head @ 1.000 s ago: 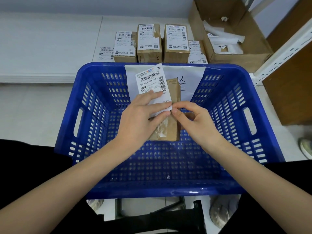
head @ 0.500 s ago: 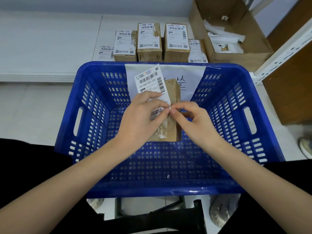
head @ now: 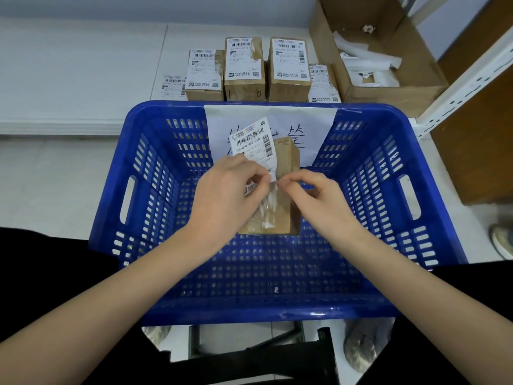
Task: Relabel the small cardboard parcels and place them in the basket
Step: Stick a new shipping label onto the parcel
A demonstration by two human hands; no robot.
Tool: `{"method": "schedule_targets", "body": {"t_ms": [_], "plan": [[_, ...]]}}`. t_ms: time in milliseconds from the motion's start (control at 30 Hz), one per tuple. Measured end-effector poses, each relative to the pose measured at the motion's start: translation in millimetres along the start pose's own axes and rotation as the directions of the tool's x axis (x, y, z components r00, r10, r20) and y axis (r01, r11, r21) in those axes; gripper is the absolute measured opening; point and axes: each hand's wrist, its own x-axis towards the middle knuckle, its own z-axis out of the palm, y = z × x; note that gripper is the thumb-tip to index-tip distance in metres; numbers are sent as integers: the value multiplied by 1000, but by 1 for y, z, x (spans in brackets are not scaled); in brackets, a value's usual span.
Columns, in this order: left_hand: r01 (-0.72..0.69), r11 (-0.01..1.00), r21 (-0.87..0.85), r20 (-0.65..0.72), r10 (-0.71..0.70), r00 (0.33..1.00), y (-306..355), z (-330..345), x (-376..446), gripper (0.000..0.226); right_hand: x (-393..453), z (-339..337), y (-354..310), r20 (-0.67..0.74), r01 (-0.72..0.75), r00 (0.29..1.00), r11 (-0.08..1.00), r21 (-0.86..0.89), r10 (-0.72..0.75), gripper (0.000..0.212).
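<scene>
pale tiled floor (head: 69,173), labelled cardboard parcels (head: 244,68) in a row, open cardboard box (head: 388,90) beside them

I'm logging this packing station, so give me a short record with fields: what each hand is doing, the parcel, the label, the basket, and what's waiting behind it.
left hand: pinches the shipping label
right hand: pinches a clear film strip at the label's lower edge
parcel: small cardboard parcel held above the blue basket, label partly lifted off it
basket: paper sign taped to its far wall
behind basket: labelled parcels in a row
far right: open cardboard box holding white scraps
</scene>
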Motion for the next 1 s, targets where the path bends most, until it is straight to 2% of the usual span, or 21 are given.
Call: {"method": "schedule_targets", "body": {"t_ms": [200, 333, 500, 733, 1000], "plan": [[1, 996, -92, 57, 5, 998, 1, 2, -1, 38, -1, 1, 1, 35, 21, 999, 999, 25, -22, 13], [-22, 995, -93, 49, 27, 998, 1, 3, -2, 35, 0, 0, 4, 25, 56, 998, 998, 6, -56, 19], [-10, 992, -128, 50, 17, 999, 1, 4, -3, 34, 3, 1, 9, -1, 73, 997, 997, -11, -73, 17], [72, 977, -200, 42, -65, 997, 2, 4, -3, 24, 4, 2, 10, 4, 63, 998, 998, -1, -63, 18], [313, 918, -243, 122, -292, 949, 5, -6, 5, 19, 5, 1, 13, -6, 20, 1000, 1000, -3, -20, 13]]}}
